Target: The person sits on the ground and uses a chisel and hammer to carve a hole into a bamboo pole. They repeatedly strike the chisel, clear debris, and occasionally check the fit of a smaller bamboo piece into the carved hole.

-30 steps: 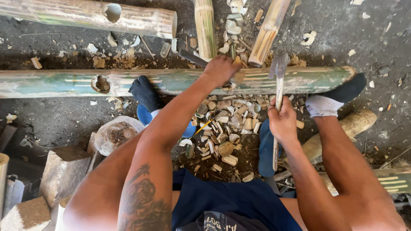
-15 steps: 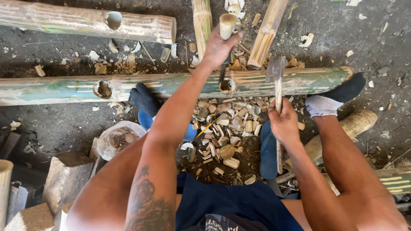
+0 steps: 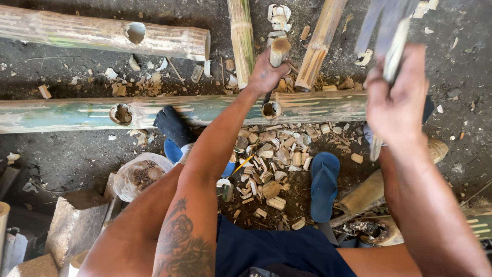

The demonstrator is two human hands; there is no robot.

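A long green bamboo pole (image 3: 66, 114) lies across the ground in front of me. My left hand (image 3: 265, 72) grips a chisel with a wooden handle (image 3: 279, 50), held upright with its blade in a round hole (image 3: 270, 110) in the pole. My right hand (image 3: 397, 100) is raised close to the camera and grips a blurred heavy blade (image 3: 387, 20) by its handle. A second hole (image 3: 121, 114) shows farther left on the same pole. My foot in a dark sock (image 3: 171, 125) rests against the pole.
Another bamboo pole with a hole (image 3: 102, 35) lies beyond, and two shorter poles (image 3: 241, 31) point away. Bamboo chips (image 3: 269, 154) cover the ground near a blue sandal (image 3: 323, 184). A plastic bag (image 3: 138, 174) and stone blocks (image 3: 72, 215) sit at the left.
My right hand has swung the blade up from waist height to near the camera. My left hand stays on the chisel at the hole, and the view has shifted slightly.
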